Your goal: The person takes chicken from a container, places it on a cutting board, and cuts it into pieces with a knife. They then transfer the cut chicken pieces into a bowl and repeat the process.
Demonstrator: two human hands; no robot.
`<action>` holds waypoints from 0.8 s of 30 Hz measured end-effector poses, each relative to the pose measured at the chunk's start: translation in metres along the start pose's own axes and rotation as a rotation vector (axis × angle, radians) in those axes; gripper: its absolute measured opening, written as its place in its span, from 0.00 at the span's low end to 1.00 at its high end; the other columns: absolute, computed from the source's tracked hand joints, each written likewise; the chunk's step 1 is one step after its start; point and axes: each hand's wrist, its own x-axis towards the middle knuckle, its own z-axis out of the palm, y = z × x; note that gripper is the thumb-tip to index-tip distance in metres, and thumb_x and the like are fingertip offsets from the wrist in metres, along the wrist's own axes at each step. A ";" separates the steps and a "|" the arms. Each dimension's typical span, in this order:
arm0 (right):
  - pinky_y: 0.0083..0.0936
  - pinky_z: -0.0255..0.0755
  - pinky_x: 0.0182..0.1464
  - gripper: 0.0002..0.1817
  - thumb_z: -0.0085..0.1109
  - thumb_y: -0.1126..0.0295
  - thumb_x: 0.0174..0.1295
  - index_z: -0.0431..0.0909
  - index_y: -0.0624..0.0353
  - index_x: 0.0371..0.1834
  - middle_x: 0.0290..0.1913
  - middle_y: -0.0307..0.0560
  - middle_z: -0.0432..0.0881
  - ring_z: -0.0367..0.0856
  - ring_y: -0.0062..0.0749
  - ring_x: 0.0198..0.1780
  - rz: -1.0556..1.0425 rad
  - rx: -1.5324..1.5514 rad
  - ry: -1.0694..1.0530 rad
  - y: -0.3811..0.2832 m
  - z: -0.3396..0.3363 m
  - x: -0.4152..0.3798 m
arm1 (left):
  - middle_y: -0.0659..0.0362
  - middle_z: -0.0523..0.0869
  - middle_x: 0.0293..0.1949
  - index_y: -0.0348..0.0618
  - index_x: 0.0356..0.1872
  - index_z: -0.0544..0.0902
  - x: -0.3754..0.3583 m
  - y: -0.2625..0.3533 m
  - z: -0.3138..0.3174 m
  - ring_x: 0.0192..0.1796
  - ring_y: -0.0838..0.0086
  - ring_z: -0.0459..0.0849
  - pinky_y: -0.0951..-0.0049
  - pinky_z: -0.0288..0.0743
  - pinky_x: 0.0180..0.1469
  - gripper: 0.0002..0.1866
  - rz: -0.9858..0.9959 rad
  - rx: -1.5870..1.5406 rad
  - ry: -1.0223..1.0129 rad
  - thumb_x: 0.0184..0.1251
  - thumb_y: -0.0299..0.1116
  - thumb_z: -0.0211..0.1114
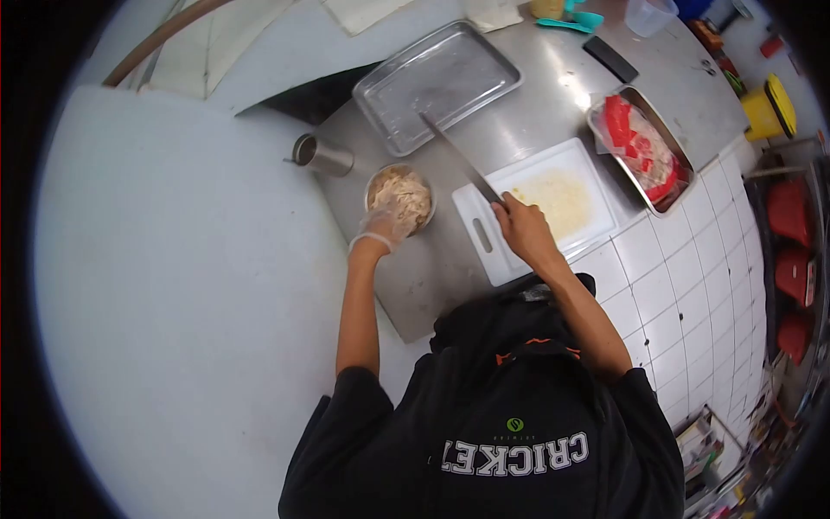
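Observation:
My left hand, in a clear plastic glove, reaches over the near rim of a round bowl. Its fingers touch the pale shredded food heaped inside, and I cannot make out whether they grip any of it. My right hand is bare and closed around the handle of a large knife. The blade points away to the upper left, its tip over the edge of a metal tray. Beneath the right hand lies a white cutting board with a handle slot and pale yellowish bits on it.
Beyond the bowl is the shallow metal tray. A steel cup stands near the table's left edge. On the right, a deep metal pan holds a red-and-clear bag of pale food. A dark flat object and turquoise utensils lie farther back.

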 end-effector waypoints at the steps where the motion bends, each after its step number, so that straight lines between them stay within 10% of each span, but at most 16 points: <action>1: 0.53 0.73 0.36 0.13 0.54 0.61 0.72 0.76 0.62 0.40 0.26 0.65 0.82 0.81 0.67 0.33 0.061 0.038 0.011 0.009 -0.014 -0.004 | 0.38 0.76 0.64 0.42 0.72 0.65 -0.006 0.004 -0.009 0.69 0.51 0.73 0.59 0.65 0.71 0.34 0.035 -0.010 0.023 0.70 0.46 0.61; 5: 0.50 0.72 0.34 0.16 0.54 0.60 0.73 0.77 0.64 0.48 0.28 0.67 0.81 0.81 0.68 0.33 0.194 0.203 0.342 0.078 -0.062 -0.052 | 0.42 0.82 0.58 0.41 0.64 0.74 0.000 0.113 -0.055 0.61 0.50 0.80 0.59 0.72 0.65 0.25 0.232 -0.267 -0.035 0.71 0.41 0.61; 12: 0.21 0.63 0.13 0.20 0.49 0.54 0.76 0.72 0.65 0.44 0.17 0.36 0.67 0.66 0.20 0.12 0.630 0.625 0.849 0.153 -0.110 -0.136 | 0.46 0.87 0.47 0.43 0.50 0.83 0.095 0.363 0.012 0.49 0.57 0.86 0.62 0.81 0.49 0.13 1.104 -0.344 0.217 0.71 0.37 0.58; 15: 0.22 0.63 0.14 0.21 0.49 0.55 0.76 0.73 0.67 0.45 0.16 0.37 0.66 0.67 0.21 0.12 0.711 0.723 1.024 0.159 -0.121 -0.165 | 0.43 0.86 0.48 0.42 0.49 0.84 0.181 0.467 0.028 0.50 0.56 0.86 0.60 0.81 0.50 0.16 0.919 0.357 0.228 0.69 0.40 0.58; 24: 0.22 0.62 0.12 0.21 0.49 0.53 0.76 0.72 0.64 0.43 0.15 0.36 0.65 0.65 0.20 0.11 0.892 0.776 1.171 0.199 -0.115 -0.228 | 0.41 0.86 0.51 0.39 0.49 0.86 0.258 0.495 0.022 0.53 0.50 0.85 0.59 0.79 0.57 0.24 0.699 0.444 -0.063 0.68 0.50 0.57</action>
